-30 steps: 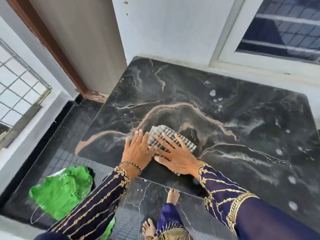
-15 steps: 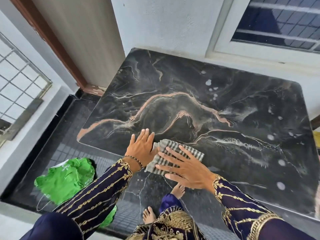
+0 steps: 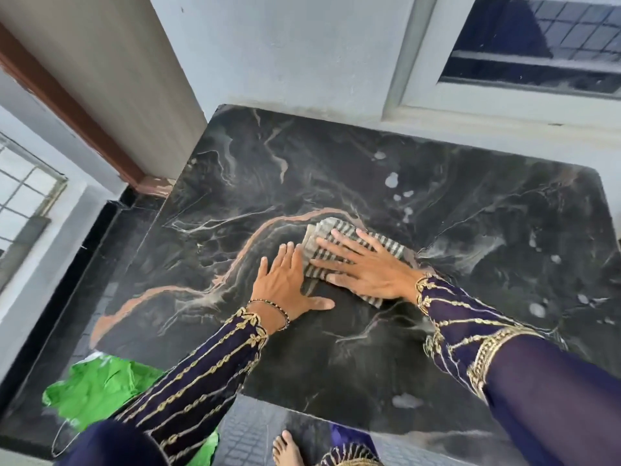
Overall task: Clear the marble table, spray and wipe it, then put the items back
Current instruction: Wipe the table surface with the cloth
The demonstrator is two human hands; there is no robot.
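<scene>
The black marble table [image 3: 470, 230] with orange and white veins fills the middle of the view, dotted with white spray drops. A folded grey striped cloth [image 3: 322, 232] lies flat near the table's centre. My right hand [image 3: 366, 267] presses down on the cloth with fingers spread. My left hand [image 3: 285, 284] lies flat on the marble just left of the cloth, its fingertips touching the cloth's edge. Both arms wear dark blue sleeves with gold embroidery.
A wall and a window frame [image 3: 504, 95] border the table's far side. A door frame [image 3: 84, 122] stands at the left. A green plastic bag [image 3: 100, 391] lies on the dark floor left of the table. My bare foot [image 3: 285, 449] shows below the near edge.
Both hands have pushed the cloth away from the near edge toward the table's centre.
</scene>
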